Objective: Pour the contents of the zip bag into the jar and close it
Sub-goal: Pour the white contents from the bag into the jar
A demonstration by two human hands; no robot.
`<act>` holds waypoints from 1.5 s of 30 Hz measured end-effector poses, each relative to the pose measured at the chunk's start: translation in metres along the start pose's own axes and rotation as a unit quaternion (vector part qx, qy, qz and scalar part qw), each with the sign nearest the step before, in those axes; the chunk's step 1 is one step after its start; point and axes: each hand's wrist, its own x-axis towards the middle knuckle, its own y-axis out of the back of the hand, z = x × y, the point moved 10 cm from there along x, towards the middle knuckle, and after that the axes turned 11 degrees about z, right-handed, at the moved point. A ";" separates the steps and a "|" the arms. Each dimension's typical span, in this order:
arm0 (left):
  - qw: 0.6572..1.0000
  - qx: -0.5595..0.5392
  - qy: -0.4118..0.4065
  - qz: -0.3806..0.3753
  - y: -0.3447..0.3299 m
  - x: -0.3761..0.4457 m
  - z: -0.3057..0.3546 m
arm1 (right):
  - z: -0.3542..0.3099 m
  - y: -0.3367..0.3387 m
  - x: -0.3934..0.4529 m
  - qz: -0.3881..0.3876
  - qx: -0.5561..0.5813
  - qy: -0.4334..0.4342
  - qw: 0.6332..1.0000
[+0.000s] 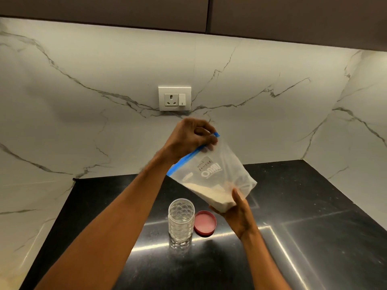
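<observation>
A white marble wall with grey veins (83,105) rises behind and on both sides of a glossy black stone tabletop (314,237), with dark cabinet fronts (125,11) above. On the wall is a white socket plate with a switch (174,98).

Held in the air above the tabletop is a clear plastic zip bag with a blue seal strip (217,174), tilted so its seal edge runs up toward the wall. A handwritten label shows on its side, and pale powder (209,193) sits in its lower corner.

The left hand (190,137) is raised at the bag's top, its fingers (206,130) curled and pinching the blue strip near its upper end. The right hand (236,214) cups the bag's bottom from below, thumb lying up against the plastic.

Under the bag, a clear ribbed plastic jar (181,220) stands upright and open on the tabletop. Just beside it to the right lies a round pink lid (205,222), flat on the tabletop.
</observation>
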 end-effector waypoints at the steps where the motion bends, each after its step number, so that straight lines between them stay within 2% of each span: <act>1: 1.000 -0.011 0.012 0.020 0.008 -0.001 -0.008 | -0.002 0.001 0.001 0.007 -0.011 0.004 1.000; 8: 0.980 -0.090 0.122 0.126 0.042 -0.028 -0.077 | -0.039 0.020 0.015 0.082 -0.097 0.067 0.990; 12: 0.965 -0.137 0.162 0.153 0.047 -0.047 -0.103 | -0.061 0.017 0.014 0.080 -0.160 0.096 0.979; 20: 0.935 -0.231 0.186 0.192 0.051 -0.075 -0.127 | -0.093 0.002 0.014 0.053 -0.266 0.163 0.949; 31: 0.896 -0.319 0.212 0.226 0.050 -0.107 -0.156 | -0.109 -0.019 0.005 0.023 -0.351 0.218 0.910; 45: 0.881 -0.341 0.205 0.257 0.061 -0.118 -0.169 | -0.117 -0.044 -0.004 -0.016 -0.387 0.249 0.888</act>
